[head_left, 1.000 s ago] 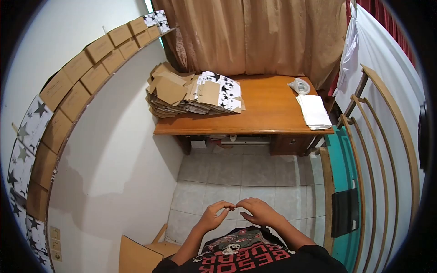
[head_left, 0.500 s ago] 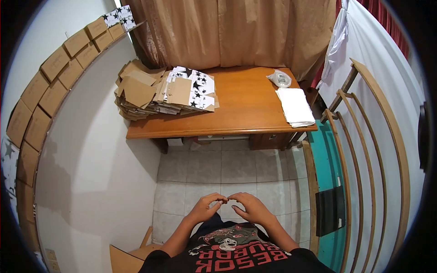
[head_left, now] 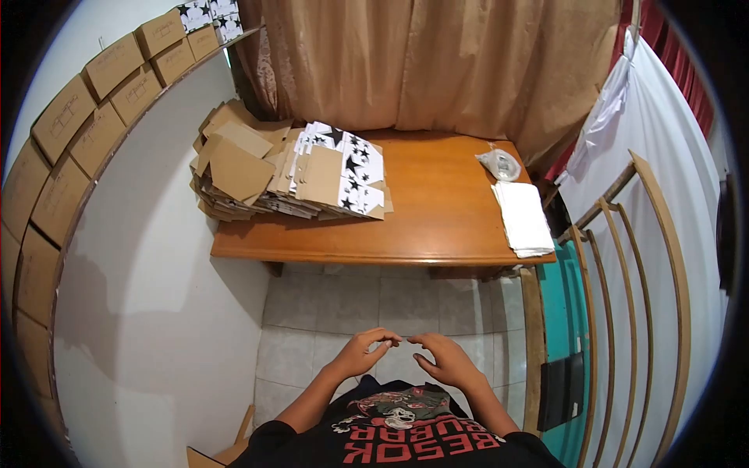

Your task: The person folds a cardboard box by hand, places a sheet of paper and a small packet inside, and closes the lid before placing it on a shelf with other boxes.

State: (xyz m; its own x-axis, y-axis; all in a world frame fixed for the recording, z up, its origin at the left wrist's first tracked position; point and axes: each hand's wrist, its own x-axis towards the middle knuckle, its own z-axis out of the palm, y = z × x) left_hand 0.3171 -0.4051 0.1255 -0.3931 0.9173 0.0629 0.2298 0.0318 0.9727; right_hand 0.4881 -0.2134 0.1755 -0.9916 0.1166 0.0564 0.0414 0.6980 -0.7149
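Observation:
My left hand (head_left: 363, 352) is in front of my body, fingers curved and apart from the thumb, holding nothing. Facing it across a small gap is my right hand (head_left: 442, 359), also empty, its thumb spread from the bent fingers. Both hover over the tiled floor, short of the wooden table (head_left: 437, 203). On the table's left side lies a messy stack of flattened cardboard boxes (head_left: 242, 171), with a white star-printed sheet of cardboard (head_left: 355, 168) on top. A pile of white sheets (head_left: 521, 222) rests at the right end, below a clear plastic bag (head_left: 499, 165).
Cardboard boxes (head_left: 66, 117) line a shelf along the left wall. A wooden rack (head_left: 671, 288) stands at the right, near a teal panel (head_left: 558, 312) and a white curtain (head_left: 663, 125). Brown curtains (head_left: 437, 62) hang behind the table. A cardboard piece (head_left: 226, 452) sits at lower left.
The view has shifted, with the table appearing lower and nearer. My hands have moved slightly apart, from fingertips nearly meeting to a small gap.

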